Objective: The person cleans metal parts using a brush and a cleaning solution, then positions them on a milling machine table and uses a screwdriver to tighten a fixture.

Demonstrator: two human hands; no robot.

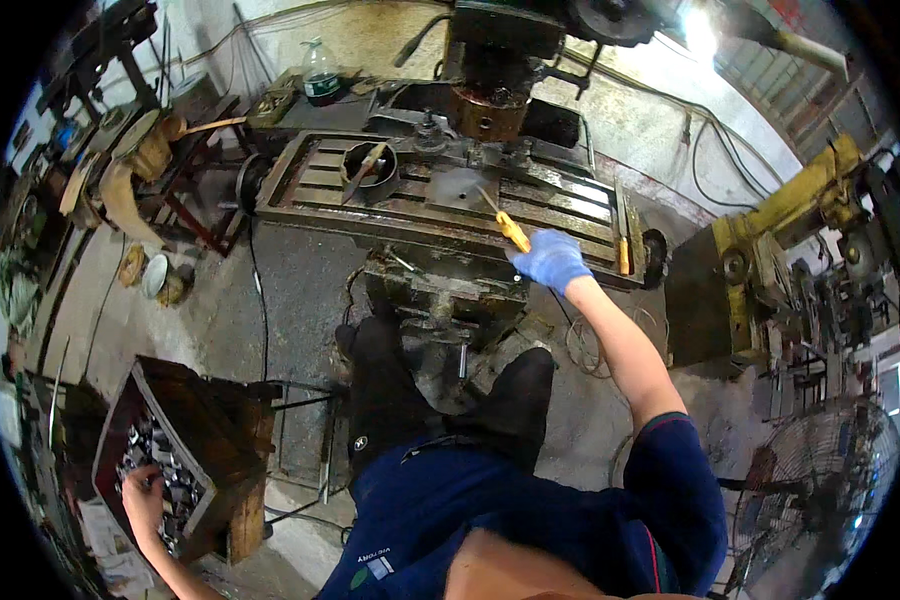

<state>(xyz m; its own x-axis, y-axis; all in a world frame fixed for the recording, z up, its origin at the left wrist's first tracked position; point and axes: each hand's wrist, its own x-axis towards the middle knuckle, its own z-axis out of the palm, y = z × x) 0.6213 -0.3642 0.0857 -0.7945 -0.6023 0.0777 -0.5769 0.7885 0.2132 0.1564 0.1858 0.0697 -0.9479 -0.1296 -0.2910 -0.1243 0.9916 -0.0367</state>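
At the lower left, my bare left hand (142, 492) reaches into a wooden box (232, 415). Its fingers curl at the small metal parts (175, 478) heaped inside, apparently around one of them. My right hand (552, 260), in a blue glove, is closed around a yellow air blow gun (511, 231) over the front of the milling machine's slotted table (320, 215). The gun's thin nozzle points away from me, toward a blurred pale patch on the table below the spindle head (490, 110).
A round metal pot (372, 180) with a brush across it stands on the slotted table. An orange-handled file (623, 240) lies along its right end. A plastic bottle (319, 75) stands behind. Yellow machinery (710, 290) and a fan (820, 480) are on the right.
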